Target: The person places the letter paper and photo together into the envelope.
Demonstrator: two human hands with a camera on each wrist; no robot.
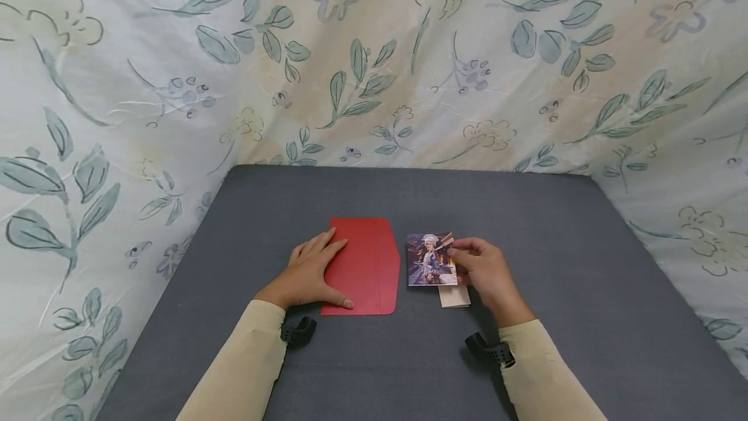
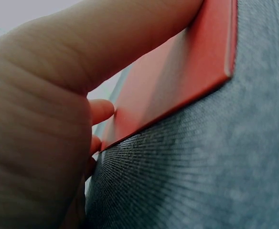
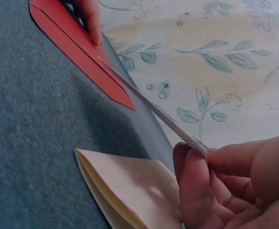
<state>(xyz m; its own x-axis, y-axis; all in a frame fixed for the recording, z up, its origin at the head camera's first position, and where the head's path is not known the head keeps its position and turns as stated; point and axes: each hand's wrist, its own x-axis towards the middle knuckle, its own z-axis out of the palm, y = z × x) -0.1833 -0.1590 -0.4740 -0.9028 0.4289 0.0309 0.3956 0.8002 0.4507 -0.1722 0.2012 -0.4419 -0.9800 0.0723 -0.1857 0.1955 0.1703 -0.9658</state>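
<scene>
A red envelope [image 1: 365, 265] lies flat on the dark grey table, its flap side toward the right. My left hand [image 1: 312, 271] rests on its left part, fingers spread and thumb along the lower edge. To the right, my right hand [image 1: 482, 271] pinches a photo card [image 1: 431, 262] by its right edge, thumb against fingers. In the right wrist view the card [image 3: 158, 112] appears edge-on, raised above the table. Below it a folded beige paper [image 3: 130, 183] lies on the table; in the head view the card partly hides this paper [image 1: 454, 296].
The dark grey tabletop [image 1: 374, 369] extends around both hands. A floral cloth [image 1: 374, 83] hangs behind the table and along both sides. Each wrist wears a black strap; the left one [image 1: 299, 331] sits just above the table.
</scene>
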